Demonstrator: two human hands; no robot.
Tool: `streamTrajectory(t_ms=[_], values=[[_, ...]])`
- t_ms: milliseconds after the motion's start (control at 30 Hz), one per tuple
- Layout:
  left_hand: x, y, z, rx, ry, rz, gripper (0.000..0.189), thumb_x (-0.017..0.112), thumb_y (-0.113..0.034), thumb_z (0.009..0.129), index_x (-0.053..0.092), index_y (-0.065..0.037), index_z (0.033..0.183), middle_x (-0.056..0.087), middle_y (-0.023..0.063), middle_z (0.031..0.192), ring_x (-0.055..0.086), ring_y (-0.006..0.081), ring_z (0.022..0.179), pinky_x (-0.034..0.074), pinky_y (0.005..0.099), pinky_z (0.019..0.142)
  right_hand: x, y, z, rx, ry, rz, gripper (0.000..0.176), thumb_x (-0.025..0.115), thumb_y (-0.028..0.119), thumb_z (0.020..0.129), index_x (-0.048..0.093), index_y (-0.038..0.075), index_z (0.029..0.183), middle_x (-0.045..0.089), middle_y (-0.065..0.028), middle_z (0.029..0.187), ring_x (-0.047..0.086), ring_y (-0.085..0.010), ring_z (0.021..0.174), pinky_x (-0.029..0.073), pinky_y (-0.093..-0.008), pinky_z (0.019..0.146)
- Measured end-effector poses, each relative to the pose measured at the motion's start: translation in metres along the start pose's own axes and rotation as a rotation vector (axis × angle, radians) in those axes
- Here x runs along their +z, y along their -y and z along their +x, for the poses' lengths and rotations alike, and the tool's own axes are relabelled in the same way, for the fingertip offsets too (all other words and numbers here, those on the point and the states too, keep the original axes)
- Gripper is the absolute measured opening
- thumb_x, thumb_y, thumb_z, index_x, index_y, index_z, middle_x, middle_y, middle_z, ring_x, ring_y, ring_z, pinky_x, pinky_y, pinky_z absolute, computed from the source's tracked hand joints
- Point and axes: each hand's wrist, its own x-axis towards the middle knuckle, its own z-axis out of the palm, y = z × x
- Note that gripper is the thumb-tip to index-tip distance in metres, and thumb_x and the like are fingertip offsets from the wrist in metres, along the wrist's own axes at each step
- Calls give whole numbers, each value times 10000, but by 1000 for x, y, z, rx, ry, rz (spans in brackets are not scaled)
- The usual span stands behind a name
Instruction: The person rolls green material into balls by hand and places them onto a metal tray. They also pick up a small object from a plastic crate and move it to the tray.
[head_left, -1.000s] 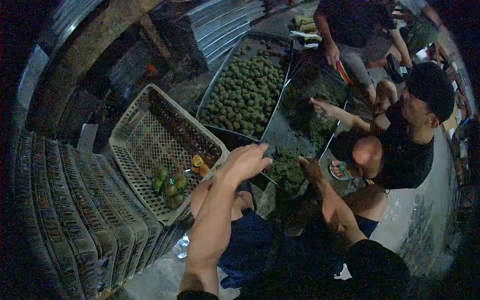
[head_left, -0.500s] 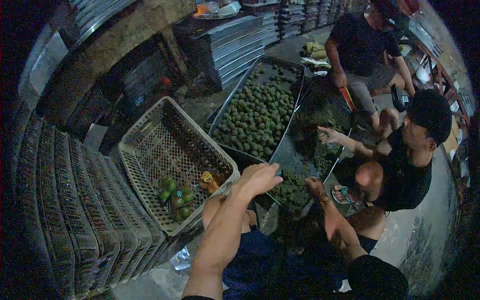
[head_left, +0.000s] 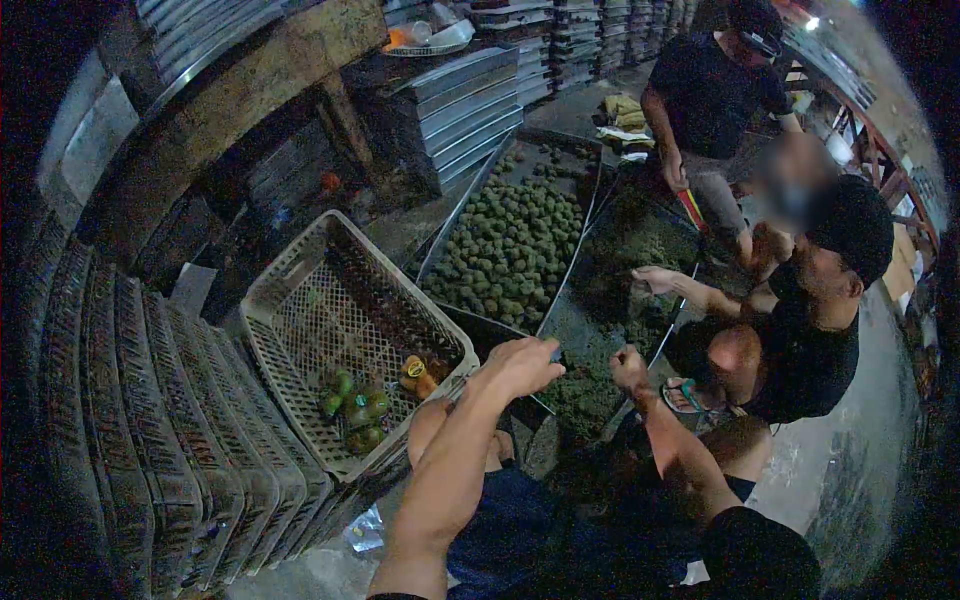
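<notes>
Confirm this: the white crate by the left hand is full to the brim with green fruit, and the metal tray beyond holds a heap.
Wrong on one count. In the head view the white crate holds only a few green fruit in its near corner. It is by the left hand, and the metal tray beyond holds a heap.

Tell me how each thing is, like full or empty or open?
white crate: tilted, nearly empty.
green fruits: a few, gathered in the crate's low corner.
fruit tray: heaped full.
scrap tray: strewn with dark green bits.
left hand: palm down, grip unclear.
right hand: closed in a fist.
</notes>
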Motion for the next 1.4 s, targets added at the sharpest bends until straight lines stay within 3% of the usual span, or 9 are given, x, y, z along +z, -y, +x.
streamTrajectory(t_ms=[300, 533, 600, 633, 733, 867, 1067, 1233, 1400], values=[[-12, -11, -7, -46, 49, -3, 508, 543, -355, 882, 488, -53, 1286, 556, 188, 1235, 522, 349, 1149, 419, 430, 969, -58, 92, 3, 260, 55, 82, 596, 501, 508, 882, 602, -50, 698, 589, -221, 698, 562, -350, 617, 401, -470, 589], [7, 2, -2, 69, -129, -39, 380, 562, -305, 864, 562, -12, 1106, 626, 231, 1037, 582, 391, 1014, 456, 477, 858, -46, 65, 5, 253, -27, 100, 469, 462, 390, 946, 592, -31, 785, 614, -226, 814, 593, -332, 745, 418, -494, 636], [4, -2, -3, 124, -168, -53, 373, 561, -305, 863, 563, -8, 1088, 629, 235, 1015, 585, 390, 1003, 460, 477, 846, -47, 42, 7, 141, 282, 693, 301, 522, 334, 934, 562, 36, 928, 630, -142, 850, 585, -270, 745, 476, -440, 636], [-4, -6, -1, 16, 5, -6, 511, 559, -360, 868, 505, -38, 1262, 552, 185, 1241, 522, 336, 1148, 419, 403, 969, -55, 35, 9, 180, 514, 966, 245, 553, 304, 928, 538, 74, 1010, 634, -94, 861, 580, -229, 736, 511, -401, 633], [1, -6, 3, 14, 6, 25, 513, 564, -356, 864, 508, -32, 1258, 556, 187, 1234, 525, 342, 1141, 420, 406, 966, -54, 51, -15, 532, 72, 1529, 266, 550, 318, 931, 535, 57, 981, 606, -95, 818, 570, -184, 719, 509, -318, 586], [1, -9, 4, 23, 20, 21, 530, 563, -355, 867, 486, -28, 1277, 553, 197, 1233, 519, 337, 1155, 417, 405, 973, -43, 74, -16, 798, -67, 939, 413, 547, 444, 910, 520, 85, 706, 486, -8, 603, 500, -141, 542, 402, -242, 494], [-2, -14, -2, 7, 39, 22, 521, 560, -370, 872, 498, -32, 1265, 558, 192, 1232, 522, 332, 1153, 417, 406, 973, -52, 106, -12, 681, 114, 247, 406, 544, 442, 907, 530, 73, 738, 493, 0, 591, 455, -139, 493, 384, -293, 489], [12, -3, 1, 117, -181, 11, 378, 591, -303, 847, 561, -14, 1090, 640, 221, 996, 598, 381, 980, 471, 476, 827, -62, 103, -22, 556, 218, 1041, 327, 499, 417, 942, 553, 97, 990, 611, -72, 875, 552, -167, 647, 437, -283, 523], [0, -14, 6, 16, 31, 40, 511, 560, -358, 874, 500, -29, 1261, 560, 203, 1221, 523, 338, 1147, 420, 420, 965, -55, 92, -23, 731, 85, 1525, 349, 491, 436, 944, 547, 100, 868, 578, -56, 796, 525, -134, 611, 389, -256, 487]])
